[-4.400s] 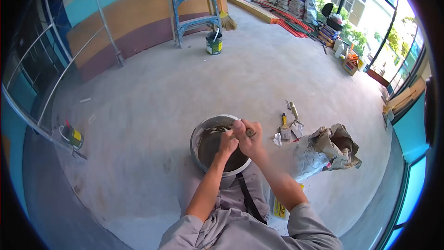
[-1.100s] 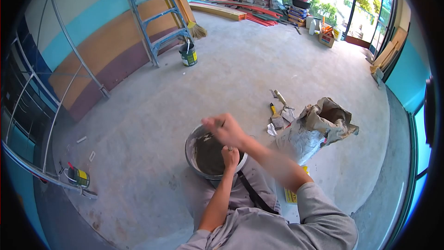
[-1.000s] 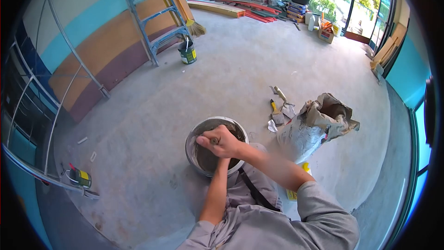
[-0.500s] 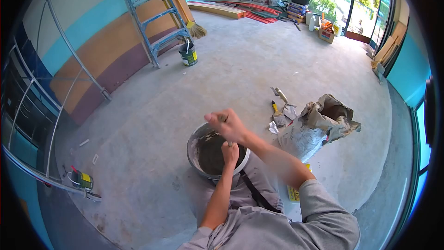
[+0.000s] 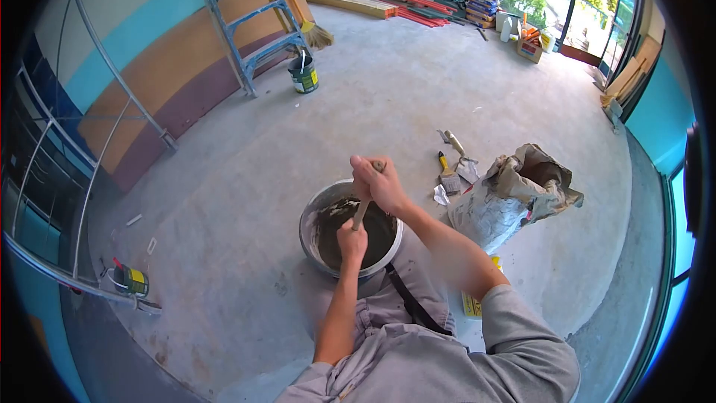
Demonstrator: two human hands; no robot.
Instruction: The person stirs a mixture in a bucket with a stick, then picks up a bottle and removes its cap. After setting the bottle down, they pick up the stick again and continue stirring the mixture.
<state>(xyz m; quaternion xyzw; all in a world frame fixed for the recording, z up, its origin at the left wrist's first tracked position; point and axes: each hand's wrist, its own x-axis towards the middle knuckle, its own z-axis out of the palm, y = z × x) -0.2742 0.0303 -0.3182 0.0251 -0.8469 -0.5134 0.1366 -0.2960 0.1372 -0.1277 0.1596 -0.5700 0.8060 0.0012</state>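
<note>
A round bucket (image 5: 306, 233) stands at my knees, with a wet dark grey mix (image 5: 379, 233) inside. Both of my hands grip one wooden stick (image 5: 361, 213) that leans over the bucket. My right hand (image 5: 379, 186) is wrapped round its upper end, above the far rim. Lower on the shaft, my left hand (image 5: 352, 242) is closed round it, over the bucket's opening. The stick's lower end is hidden behind my left hand and in the mix.
Right of the bucket stands an opened paper bag (image 5: 492, 213). Beyond it lie a paintbrush (image 5: 448, 176) and a trowel (image 5: 466, 168). A stepladder (image 5: 250, 26) and a green pail (image 5: 303, 76) are at the far wall; metal scaffolding (image 5: 119, 82) is on the left.
My right hand has moved slightly right and towards the far side, and my left hand has shifted left. The stick now leans differently and more of its shaft shows between my hands.
</note>
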